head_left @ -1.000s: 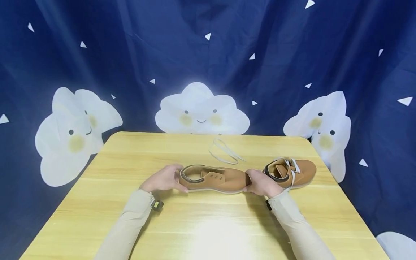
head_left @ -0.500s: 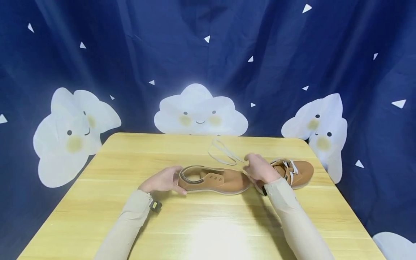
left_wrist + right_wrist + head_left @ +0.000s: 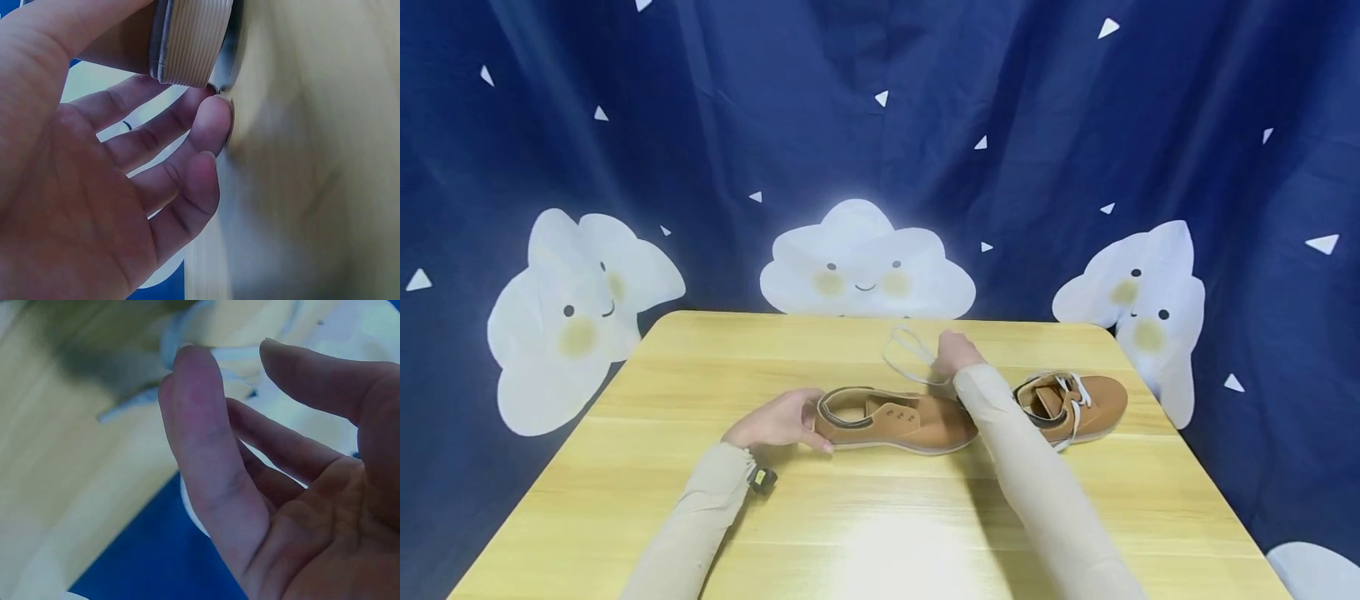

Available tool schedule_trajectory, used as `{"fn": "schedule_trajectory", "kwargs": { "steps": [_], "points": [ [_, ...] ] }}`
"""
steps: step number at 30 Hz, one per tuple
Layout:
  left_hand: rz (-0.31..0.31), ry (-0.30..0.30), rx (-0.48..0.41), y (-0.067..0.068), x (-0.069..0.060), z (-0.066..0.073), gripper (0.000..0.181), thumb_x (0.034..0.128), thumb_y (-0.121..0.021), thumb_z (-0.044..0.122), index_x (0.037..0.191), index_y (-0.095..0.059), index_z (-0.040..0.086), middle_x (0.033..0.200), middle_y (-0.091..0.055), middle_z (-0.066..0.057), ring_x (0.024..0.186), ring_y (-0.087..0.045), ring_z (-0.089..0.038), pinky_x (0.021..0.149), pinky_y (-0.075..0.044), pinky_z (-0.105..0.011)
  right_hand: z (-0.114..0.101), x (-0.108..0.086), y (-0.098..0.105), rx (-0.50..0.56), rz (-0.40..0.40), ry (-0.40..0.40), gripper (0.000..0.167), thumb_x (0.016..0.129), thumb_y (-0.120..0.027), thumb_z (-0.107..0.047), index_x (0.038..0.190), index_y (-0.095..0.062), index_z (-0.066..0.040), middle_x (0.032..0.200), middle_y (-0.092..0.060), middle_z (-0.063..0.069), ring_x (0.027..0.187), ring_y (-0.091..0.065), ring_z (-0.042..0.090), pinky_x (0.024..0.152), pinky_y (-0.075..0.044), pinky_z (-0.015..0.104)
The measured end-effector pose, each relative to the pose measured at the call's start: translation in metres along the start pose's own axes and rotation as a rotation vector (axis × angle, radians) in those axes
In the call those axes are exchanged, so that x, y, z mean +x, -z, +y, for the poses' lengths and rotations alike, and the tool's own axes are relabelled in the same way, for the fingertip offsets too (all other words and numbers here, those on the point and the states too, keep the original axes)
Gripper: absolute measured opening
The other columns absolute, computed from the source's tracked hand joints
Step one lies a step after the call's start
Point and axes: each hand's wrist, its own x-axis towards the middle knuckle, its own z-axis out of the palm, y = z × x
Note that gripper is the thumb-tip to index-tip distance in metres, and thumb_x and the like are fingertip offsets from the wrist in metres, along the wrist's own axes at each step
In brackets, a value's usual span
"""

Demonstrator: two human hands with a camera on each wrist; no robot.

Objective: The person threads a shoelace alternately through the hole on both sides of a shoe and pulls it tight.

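Note:
A brown shoe point(image 3: 936, 421) with bare eyelets lies sideways on the table, toe to the right. My left hand point(image 3: 778, 419) grips its heel; in the left wrist view the thumb and fingers come round the ribbed heel sole point(image 3: 194, 44). Past the toe, at the back, a loose white shoelace point(image 3: 913, 377) lies looped on the tabletop. My right hand point(image 3: 957, 353) is over the lace's right end. In the right wrist view, a gap separates thumb and fingers, with the blurred shoelace point(image 3: 131, 403) beyond the fingertips.
A second brown shoe point(image 3: 1105, 398), laced in white, stands at the right, partly behind my right sleeve point(image 3: 1037, 475). The wooden table point(image 3: 647, 383) ends at a dark blue curtain point(image 3: 880, 150) with white clouds.
My right hand has let go of the shoe's toe and moved back and left to the shoelace. The left hand stays at the heel.

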Motion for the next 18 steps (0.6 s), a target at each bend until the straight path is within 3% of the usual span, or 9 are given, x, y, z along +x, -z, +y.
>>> {"fn": "schedule_trajectory", "kwargs": {
  "steps": [3, 8, 14, 18],
  "points": [
    [-0.001, 0.006, -0.003, 0.000, 0.001, 0.003, 0.073, 0.0734, -0.093, 0.036, 0.135, -0.061, 0.014, 0.096, -0.064, 0.001, 0.074, -0.056, -0.013, 0.063, -0.049, -0.027, 0.000, 0.003, -0.005, -0.046, 0.005, -0.029, 0.018, 0.080, -0.066, 0.003, 0.098, -0.065, 0.003, 0.083, -0.066, 0.013, 0.069, -0.056, 0.025, 0.062, -0.051, 0.035],
    [0.000, 0.001, -0.007, 0.002, 0.000, 0.006, 0.072, 0.0733, -0.093, 0.034, 0.135, -0.062, 0.014, 0.099, -0.064, 0.002, 0.074, -0.056, -0.013, 0.065, -0.049, -0.027, -0.001, 0.006, -0.008, -0.077, 0.015, -0.059, 0.016, 0.079, -0.067, 0.003, 0.094, -0.063, 0.000, 0.085, -0.065, 0.013, 0.072, -0.057, 0.027, 0.064, -0.052, 0.039],
    [0.002, -0.007, -0.018, 0.002, 0.000, 0.005, 0.069, 0.0737, -0.093, 0.033, 0.133, -0.063, 0.015, 0.100, -0.065, 0.002, 0.073, -0.055, -0.013, 0.064, -0.049, -0.027, 0.000, 0.011, -0.013, -0.109, 0.014, -0.081, 0.004, 0.089, -0.061, 0.001, 0.090, -0.064, -0.001, 0.092, -0.071, 0.017, 0.075, -0.061, 0.027, 0.071, -0.057, 0.043],
    [-0.002, -0.017, -0.026, 0.001, 0.001, 0.005, 0.068, 0.0747, -0.092, 0.032, 0.133, -0.063, 0.013, 0.100, -0.065, 0.001, 0.074, -0.054, -0.014, 0.064, -0.049, -0.027, 0.005, 0.013, -0.014, -0.106, -0.011, -0.080, 0.003, 0.090, -0.064, -0.003, 0.091, -0.066, -0.001, 0.089, -0.071, 0.016, 0.072, -0.061, 0.026, 0.065, -0.055, 0.040]
  ]
}}
